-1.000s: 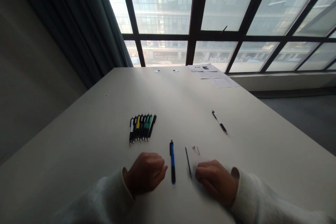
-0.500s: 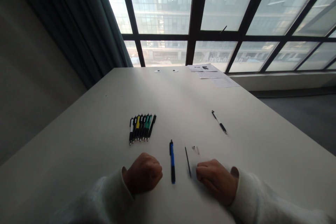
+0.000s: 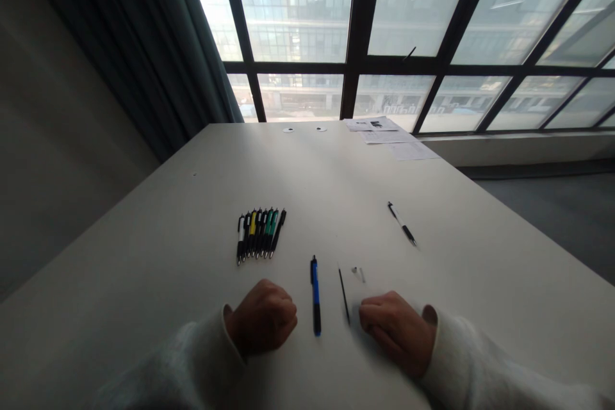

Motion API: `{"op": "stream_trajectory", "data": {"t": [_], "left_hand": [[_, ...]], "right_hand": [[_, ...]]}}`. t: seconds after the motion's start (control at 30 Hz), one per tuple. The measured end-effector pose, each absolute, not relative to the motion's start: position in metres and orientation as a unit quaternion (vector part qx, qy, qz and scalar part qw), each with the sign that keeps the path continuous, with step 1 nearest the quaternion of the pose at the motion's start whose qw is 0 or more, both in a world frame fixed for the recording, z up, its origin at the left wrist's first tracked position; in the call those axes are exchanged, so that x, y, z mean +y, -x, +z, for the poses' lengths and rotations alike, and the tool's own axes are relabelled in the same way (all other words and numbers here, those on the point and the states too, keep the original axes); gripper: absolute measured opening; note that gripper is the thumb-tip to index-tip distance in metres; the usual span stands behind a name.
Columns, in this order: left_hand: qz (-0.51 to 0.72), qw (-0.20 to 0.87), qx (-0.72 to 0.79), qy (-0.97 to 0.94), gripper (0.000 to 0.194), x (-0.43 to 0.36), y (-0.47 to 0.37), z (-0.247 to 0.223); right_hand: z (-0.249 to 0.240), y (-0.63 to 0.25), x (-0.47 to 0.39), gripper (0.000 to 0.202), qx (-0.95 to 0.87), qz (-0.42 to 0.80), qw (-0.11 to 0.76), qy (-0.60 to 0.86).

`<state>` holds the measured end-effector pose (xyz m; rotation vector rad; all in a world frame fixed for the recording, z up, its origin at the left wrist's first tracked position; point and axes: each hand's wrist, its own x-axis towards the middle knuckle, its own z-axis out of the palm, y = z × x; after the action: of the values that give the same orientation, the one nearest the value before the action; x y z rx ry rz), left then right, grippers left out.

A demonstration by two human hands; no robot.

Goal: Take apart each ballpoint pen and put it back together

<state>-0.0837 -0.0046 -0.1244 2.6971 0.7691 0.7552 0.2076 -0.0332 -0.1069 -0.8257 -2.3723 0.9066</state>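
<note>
My left hand [image 3: 262, 318] rests on the table as a closed fist, with nothing showing in it. Just to its right lies a blue pen barrel [image 3: 316, 295] with a black grip and no metal tip at its near end. My right hand [image 3: 396, 330], also a fist, sits right of a thin dark ink refill [image 3: 344, 295], apart from it. Beyond that fist are a small metal pen tip [image 3: 354, 270] and what looks like a spring [image 3: 362, 275]. Neither hand touches any of these parts.
A row of several pens [image 3: 259, 234], white, yellow, green and black, lies at the left beyond my left hand. One white and black pen [image 3: 401, 223] lies alone at the right. Papers [image 3: 379, 131] and two small white discs [image 3: 288, 131] are at the table's far edge.
</note>
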Motion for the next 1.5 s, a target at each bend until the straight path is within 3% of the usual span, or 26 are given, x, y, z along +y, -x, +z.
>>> {"op": "stream_trajectory", "data": {"t": [1.5], "left_hand": [[0.245, 0.089, 0.261, -0.929, 0.037, -0.0056, 0.0836, -0.1283]], "right_hand": [[-0.1134, -0.2089, -0.0321, 0.018, -0.892, 0.269, 0.206, 0.298]]}}
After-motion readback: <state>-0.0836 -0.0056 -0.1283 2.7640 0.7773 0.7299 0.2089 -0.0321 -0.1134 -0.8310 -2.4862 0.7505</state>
